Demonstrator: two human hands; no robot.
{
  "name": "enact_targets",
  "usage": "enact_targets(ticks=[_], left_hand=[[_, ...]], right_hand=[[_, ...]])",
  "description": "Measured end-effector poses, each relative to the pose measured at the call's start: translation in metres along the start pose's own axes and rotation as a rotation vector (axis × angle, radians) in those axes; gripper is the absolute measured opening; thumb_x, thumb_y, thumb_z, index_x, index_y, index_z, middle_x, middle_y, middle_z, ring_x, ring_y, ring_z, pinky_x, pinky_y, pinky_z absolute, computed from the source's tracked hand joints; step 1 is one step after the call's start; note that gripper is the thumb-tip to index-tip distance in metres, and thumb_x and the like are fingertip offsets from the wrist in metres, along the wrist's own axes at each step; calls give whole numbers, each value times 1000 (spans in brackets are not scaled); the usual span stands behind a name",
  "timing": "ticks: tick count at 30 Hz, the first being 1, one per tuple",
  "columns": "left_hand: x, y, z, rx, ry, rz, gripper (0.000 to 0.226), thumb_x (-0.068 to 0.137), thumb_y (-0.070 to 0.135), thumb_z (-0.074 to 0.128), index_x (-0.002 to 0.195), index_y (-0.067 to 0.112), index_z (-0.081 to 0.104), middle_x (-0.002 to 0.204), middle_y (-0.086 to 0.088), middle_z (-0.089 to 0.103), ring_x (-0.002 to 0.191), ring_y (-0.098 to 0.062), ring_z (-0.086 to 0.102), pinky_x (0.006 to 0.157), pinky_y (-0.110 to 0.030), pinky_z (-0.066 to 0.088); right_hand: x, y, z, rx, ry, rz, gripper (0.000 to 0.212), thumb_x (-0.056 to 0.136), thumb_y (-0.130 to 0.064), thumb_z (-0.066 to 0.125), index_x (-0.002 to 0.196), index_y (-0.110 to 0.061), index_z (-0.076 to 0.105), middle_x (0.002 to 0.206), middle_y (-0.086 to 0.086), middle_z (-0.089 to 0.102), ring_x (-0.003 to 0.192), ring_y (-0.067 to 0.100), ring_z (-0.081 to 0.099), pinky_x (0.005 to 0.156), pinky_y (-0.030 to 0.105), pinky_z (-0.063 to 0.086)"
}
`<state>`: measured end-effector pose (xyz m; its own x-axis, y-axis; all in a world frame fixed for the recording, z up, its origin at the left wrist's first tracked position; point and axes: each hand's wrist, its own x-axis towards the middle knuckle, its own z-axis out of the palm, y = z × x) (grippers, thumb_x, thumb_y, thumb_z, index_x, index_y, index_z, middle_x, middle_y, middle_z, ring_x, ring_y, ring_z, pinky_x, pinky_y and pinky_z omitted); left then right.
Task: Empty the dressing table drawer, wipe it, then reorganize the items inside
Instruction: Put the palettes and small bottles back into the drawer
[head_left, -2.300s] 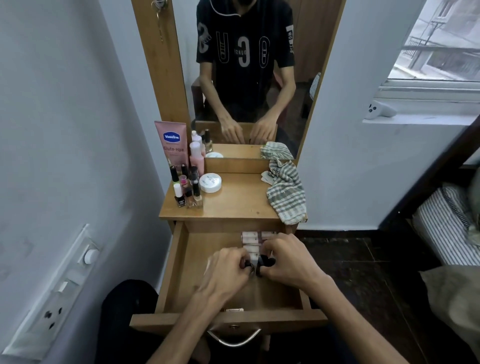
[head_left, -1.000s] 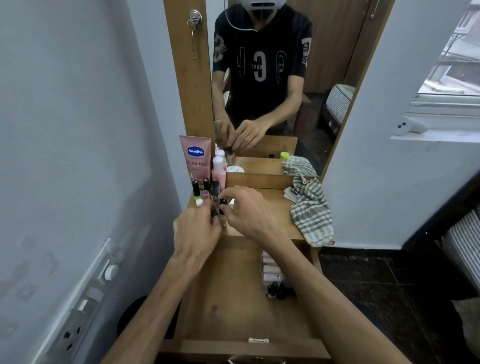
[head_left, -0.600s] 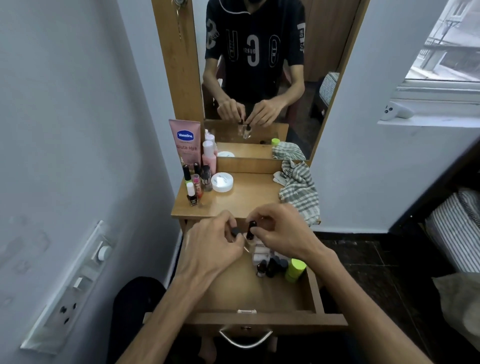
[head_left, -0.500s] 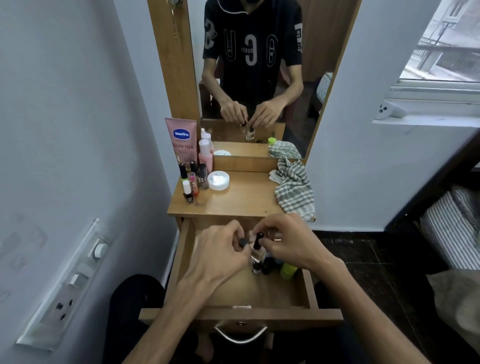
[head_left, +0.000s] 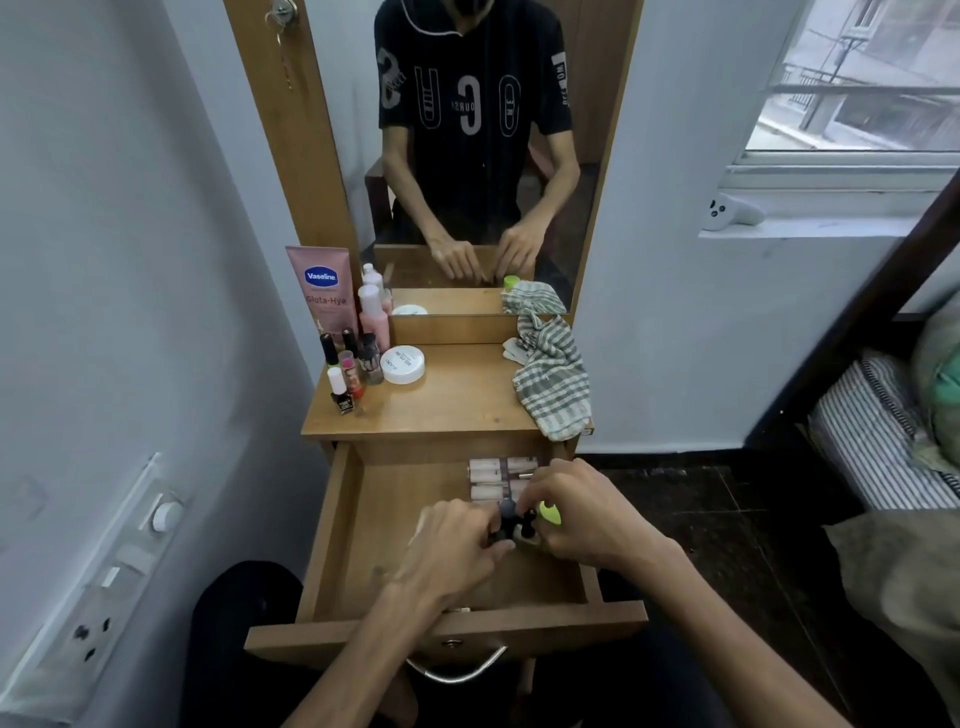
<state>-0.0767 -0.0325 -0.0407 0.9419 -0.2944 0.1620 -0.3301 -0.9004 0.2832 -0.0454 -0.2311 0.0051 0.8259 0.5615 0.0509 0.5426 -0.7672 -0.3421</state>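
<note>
The dressing table (head_left: 441, 410) stands against the wall with its drawer (head_left: 363, 530) pulled fully out toward the person. On the tabletop a checked cloth (head_left: 553, 384) hangs over the right edge, a pink lotion tube (head_left: 323, 291) leans at the back left, a round white jar (head_left: 402, 365) sits beside it, and a cluster of nail polish bottles (head_left: 347, 374) waits upright near the left edge.

Inside the drawer, pale tubes (head_left: 496, 475) lie flat in a stack at the right rear, their long axes running left to right. Just in front of them, small dark-capped bottles (head_left: 511, 522) stand upright, caps pointing up, with a lime-green cap (head_left: 549, 512) just beside them.

The left hand (head_left: 452, 551) is curled narrowly, fingertips pinching one of the small bottles. The right hand (head_left: 582, 514) is cupped close around the same group; what exactly it holds is hidden by its fingers.

The risk seems plain: these bottles are narrow and top-heavy, packed close together, so a nudge while setting one down could topple its neighbours. Crowding both hands in one corner makes that likelier, and a loose cap could leak polish onto the wiped wood.
</note>
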Motion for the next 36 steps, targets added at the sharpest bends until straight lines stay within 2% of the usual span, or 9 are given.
enact_targets(ticks=[8,12,16,20,23,27,29,33,36], left_hand=[[7,-8,8,71,-70,110,32,95,48,60,112,22,68,106,2,74,92,-21,69,77,-38,53],[6,-11,9,52,-43,122,33,94,49,61,112,22,68,106,3,75,91,-19,69,81,-39,55],[-1,-13,2,-18,39,142,33,90,54,65,109,27,68,98,7,76,83,-12,70,75,-30,54],[-6,-27,-23,-95,179,132,25,87,55,67,88,30,66,72,14,67,61,-3,59,59,-19,46],[-2,-47,-50,-145,423,8,16,88,41,69,78,31,62,63,16,58,54,-1,52,54,-16,44],[15,-82,-90,-168,726,-319,14,86,29,79,90,26,66,68,13,60,57,-7,57,56,-24,50],[25,-98,-106,-180,753,-409,21,86,32,77,101,23,65,78,8,63,66,-16,61,62,-32,54],[44,-127,-121,-137,616,-504,39,91,39,69,121,15,65,105,-6,65,88,-30,66,75,-46,59],[47,-128,-115,-116,535,-515,33,94,39,63,115,14,69,104,-6,64,89,-33,66,74,-44,57]], right_hand=[[0,5,19,-32,-44,-42,27,80,-18,77,103,-32,78,110,-14,68,109,9,55,95,31,46],[-1,6,20,-22,-35,-43,32,78,-17,79,104,-34,76,110,-17,66,105,4,51,90,25,43],[1,2,12,29,34,-50,30,78,-18,75,102,-36,75,109,-21,66,97,-10,36,85,14,34],[23,-23,-4,91,104,-68,23,78,-17,71,94,-32,77,97,-18,68,91,1,50,82,24,46],[54,-48,-14,156,195,-84,16,84,-18,70,94,-27,79,90,-15,70,85,3,58,77,24,50],[110,-77,-19,186,328,-46,21,90,-24,70,108,-24,79,90,-11,72,79,3,57,70,25,47],[138,-90,-21,183,368,-38,28,91,-26,71,118,-25,77,94,-10,73,81,6,59,68,23,41],[187,-118,-24,139,348,-97,41,93,-24,70,134,-23,69,113,2,72,100,24,65,77,35,52],[206,-124,-19,64,287,-95,42,98,-24,67,140,-22,65,131,7,66,112,30,64,84,40,53]])
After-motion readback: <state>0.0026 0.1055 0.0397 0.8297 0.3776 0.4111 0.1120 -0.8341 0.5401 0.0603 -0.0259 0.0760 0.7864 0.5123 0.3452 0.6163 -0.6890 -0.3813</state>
